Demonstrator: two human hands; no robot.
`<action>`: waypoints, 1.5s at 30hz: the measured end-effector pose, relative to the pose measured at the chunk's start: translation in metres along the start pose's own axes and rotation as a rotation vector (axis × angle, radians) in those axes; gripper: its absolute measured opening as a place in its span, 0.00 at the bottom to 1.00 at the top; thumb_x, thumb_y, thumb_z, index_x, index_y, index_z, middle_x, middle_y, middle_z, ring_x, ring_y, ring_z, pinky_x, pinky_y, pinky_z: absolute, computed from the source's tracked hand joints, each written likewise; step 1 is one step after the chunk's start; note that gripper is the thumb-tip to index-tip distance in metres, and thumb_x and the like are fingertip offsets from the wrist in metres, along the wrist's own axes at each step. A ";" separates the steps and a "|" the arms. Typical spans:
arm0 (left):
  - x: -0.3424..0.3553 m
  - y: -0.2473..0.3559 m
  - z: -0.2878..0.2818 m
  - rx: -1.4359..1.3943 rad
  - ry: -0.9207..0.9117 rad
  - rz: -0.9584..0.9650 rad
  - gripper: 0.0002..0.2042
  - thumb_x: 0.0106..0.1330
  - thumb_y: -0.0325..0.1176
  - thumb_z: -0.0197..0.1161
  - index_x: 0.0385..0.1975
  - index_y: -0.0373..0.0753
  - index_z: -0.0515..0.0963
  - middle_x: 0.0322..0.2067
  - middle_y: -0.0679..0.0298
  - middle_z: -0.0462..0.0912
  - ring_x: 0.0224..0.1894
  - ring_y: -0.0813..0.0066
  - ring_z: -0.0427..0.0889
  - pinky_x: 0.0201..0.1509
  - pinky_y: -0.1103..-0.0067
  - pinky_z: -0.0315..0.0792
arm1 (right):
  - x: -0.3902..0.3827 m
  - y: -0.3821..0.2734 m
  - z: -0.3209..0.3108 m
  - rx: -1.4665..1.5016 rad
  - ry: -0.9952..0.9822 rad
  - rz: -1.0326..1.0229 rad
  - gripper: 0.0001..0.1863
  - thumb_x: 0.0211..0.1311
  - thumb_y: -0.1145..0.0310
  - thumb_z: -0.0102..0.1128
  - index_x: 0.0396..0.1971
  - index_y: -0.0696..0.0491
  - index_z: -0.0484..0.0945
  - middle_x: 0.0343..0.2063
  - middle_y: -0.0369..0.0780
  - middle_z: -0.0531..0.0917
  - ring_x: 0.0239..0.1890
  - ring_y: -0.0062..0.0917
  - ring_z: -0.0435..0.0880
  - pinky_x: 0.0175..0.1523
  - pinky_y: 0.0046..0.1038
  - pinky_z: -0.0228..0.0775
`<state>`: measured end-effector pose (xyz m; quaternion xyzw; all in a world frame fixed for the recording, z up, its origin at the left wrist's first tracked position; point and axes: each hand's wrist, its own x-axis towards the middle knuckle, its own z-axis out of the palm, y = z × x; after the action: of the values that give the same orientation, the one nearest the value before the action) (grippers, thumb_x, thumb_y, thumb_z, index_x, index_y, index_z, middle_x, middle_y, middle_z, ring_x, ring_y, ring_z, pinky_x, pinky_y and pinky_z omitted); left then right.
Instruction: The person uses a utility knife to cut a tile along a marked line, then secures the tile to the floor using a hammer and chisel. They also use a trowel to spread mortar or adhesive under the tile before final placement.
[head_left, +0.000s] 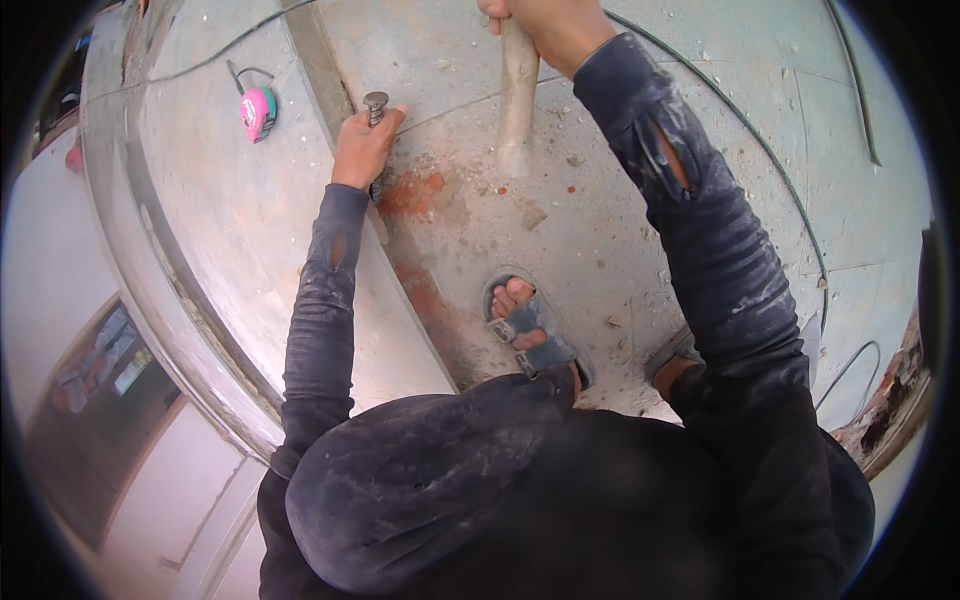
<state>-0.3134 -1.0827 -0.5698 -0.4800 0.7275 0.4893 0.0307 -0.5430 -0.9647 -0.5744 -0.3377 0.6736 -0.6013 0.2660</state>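
Note:
My left hand (366,148) is closed round a metal chisel (376,101). The chisel's flattened, rough head stands out above the fist and a bit of its shaft shows below. It is over a channel in the grey floor (405,240), next to broken orange-red brick rubble (415,192). My right hand (558,28), at the top edge, grips a thick, dusty wooden handle (517,95). One end of this handle points down toward my feet; whatever is at its other end lies out of view.
A pink and teal tape measure (258,113) lies left of the channel. Dark cables (745,120) cross the floor at the right and top left. My sandalled foot (530,325) is close to the channel. Small debris (533,214) is scattered about. A doorway (100,420) opens at lower left.

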 end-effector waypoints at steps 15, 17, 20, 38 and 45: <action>-0.010 -0.013 -0.011 0.004 0.033 -0.047 0.19 0.62 0.42 0.63 0.12 0.39 0.70 0.12 0.73 0.67 0.16 0.84 0.63 0.21 0.80 0.57 | -0.047 -0.037 0.020 -0.089 -0.272 0.274 0.29 0.65 0.45 0.48 0.21 0.59 0.71 0.13 0.40 0.70 0.15 0.25 0.75 0.21 0.30 0.69; 0.001 -0.007 -0.003 -0.006 0.000 -0.023 0.19 0.62 0.42 0.63 0.12 0.39 0.70 0.12 0.73 0.67 0.16 0.85 0.63 0.21 0.80 0.56 | -0.070 0.008 0.048 -0.331 -0.229 -0.003 0.29 0.65 0.43 0.48 0.21 0.58 0.71 0.14 0.38 0.69 0.11 0.22 0.72 0.17 0.29 0.67; -0.010 -0.017 -0.016 0.024 0.033 -0.044 0.19 0.62 0.42 0.63 0.12 0.38 0.70 0.13 0.73 0.67 0.16 0.85 0.63 0.21 0.80 0.56 | -0.045 -0.052 0.002 -0.030 -0.511 0.367 0.30 0.65 0.42 0.47 0.21 0.58 0.71 0.16 0.40 0.72 0.15 0.24 0.76 0.20 0.26 0.70; -0.003 -0.011 -0.003 0.113 0.002 -0.004 0.21 0.62 0.44 0.62 0.13 0.36 0.69 0.12 0.69 0.66 0.16 0.81 0.63 0.21 0.76 0.58 | -0.023 -0.041 -0.028 0.301 -0.095 0.139 0.25 0.66 0.42 0.48 0.28 0.52 0.67 0.20 0.35 0.67 0.19 0.23 0.65 0.23 0.20 0.59; -0.027 -0.019 0.021 0.180 0.137 0.141 0.15 0.60 0.38 0.62 0.21 0.30 0.77 0.13 0.53 0.72 0.17 0.67 0.71 0.26 0.68 0.65 | -0.087 -0.008 0.010 -0.054 -0.397 0.454 0.33 0.65 0.40 0.45 0.56 0.54 0.73 0.50 0.54 0.77 0.60 0.45 0.70 0.64 0.36 0.59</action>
<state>-0.2936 -1.0502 -0.5792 -0.4553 0.8007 0.3891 -0.0103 -0.4792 -0.9040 -0.5718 -0.2961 0.6825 -0.4304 0.5111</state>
